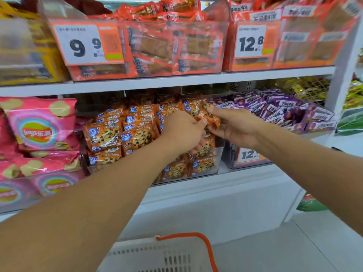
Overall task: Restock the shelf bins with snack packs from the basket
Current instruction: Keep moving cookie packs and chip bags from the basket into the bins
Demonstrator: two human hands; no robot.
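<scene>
A clear shelf bin (219,157) on the lower shelf is packed with orange chocolate-chip cookie packs (137,137). Over its right end, my right hand (234,127) pinches one orange cookie pack (210,114) between thumb and fingers. My left hand (183,131) reaches in beside it, its fingers curled down among the packs at the bin's right side; what they hold is hidden. A white basket (149,254) with an orange handle (202,242) sits on the floor below, its contents out of view.
Pink chip bags (37,124) fill the bin to the left, purple packs (282,112) the bin to the right. The upper shelf (176,81) carries bins of red packs (167,44) with price tags 9.9 and 12.8. White floor lies to the right of the basket.
</scene>
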